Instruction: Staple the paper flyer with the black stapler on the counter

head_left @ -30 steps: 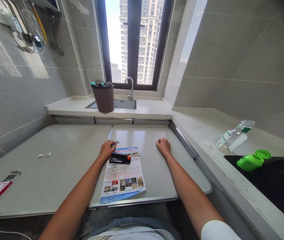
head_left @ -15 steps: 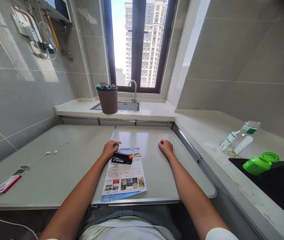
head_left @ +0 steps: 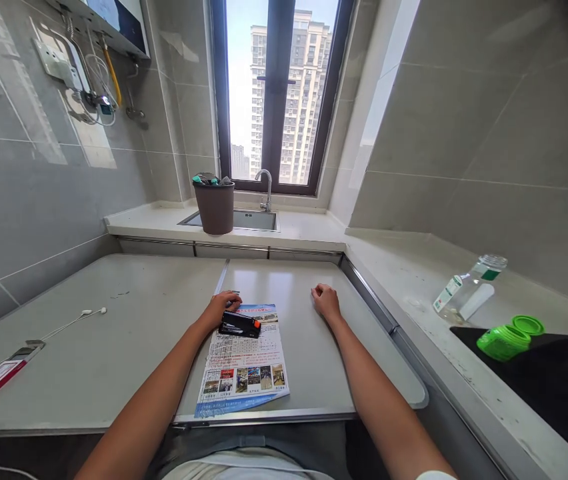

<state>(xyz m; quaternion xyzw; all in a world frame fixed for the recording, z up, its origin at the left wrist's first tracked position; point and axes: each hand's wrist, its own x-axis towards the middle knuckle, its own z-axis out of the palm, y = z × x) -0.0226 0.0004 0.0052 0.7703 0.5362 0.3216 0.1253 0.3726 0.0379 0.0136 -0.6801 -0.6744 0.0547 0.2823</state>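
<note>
Far left of the paper (head_left: 245, 360), flat on the table (head_left: 114, 360): a red and white box (head_left: 1, 381). A bit nearer to the paper: white earbuds (head_left: 95, 312). High up and left of the paper, on the wall (head_left: 19, 193): white plugs (head_left: 59, 63) and a yellow pipe (head_left: 113, 79).

Behind the paper, a little to the left: a brown bin (head_left: 215, 210), filled up to the rim, by the sink (head_left: 257, 220).

At the top left corner of the paper: the left hand (head_left: 223, 308), fingers bent and close together. Hard to tell if closed on anything.

On the upper part of the paper, just beside that hand: a black stapler (head_left: 238, 326) with an orange end. Hard to tell if touched by the hand. Low on the paper: a row of small photos (head_left: 245, 380).

Far behind the paper: a silver tap (head_left: 267, 190) and a tall window (head_left: 279, 93).

Right of the paper, well apart from it: the right hand (head_left: 325, 301), fingers curled in together, like a loose fist.

Far right of the paper, on the counter (head_left: 399, 267): a clear bottle (head_left: 469, 292), then a green tub (head_left: 504, 343) with its lid (head_left: 528, 325) flipped open, at the edge of a black stove (head_left: 554, 380).
</note>
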